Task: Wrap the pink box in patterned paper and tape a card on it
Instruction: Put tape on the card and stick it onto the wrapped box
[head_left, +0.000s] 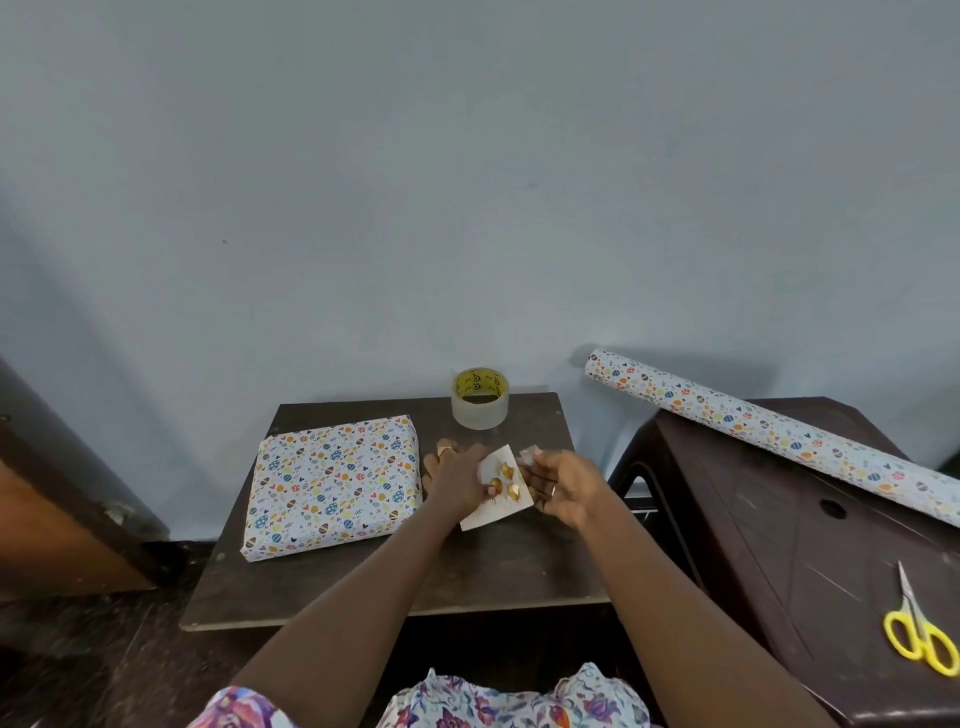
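The box (332, 486), fully covered in white paper with coloured egg shapes, lies flat on the left half of a small dark table (395, 582). To its right, above the table, my left hand (457, 478) holds a white card (501, 493) with gold ornaments, thumb pressed on its face. My right hand (563, 486) is at the card's right edge and pinches a small clear piece of tape (527, 456) at the card's upper corner. A roll of clear tape (479, 399) with a yellow core stands at the table's back edge.
A roll of the same patterned paper (769, 434) lies diagonally across a dark brown plastic stool (769, 545) on the right. Yellow-handled scissors (919, 631) lie on that stool near its front. A pale wall is close behind; brown furniture (57, 519) stands at the left.
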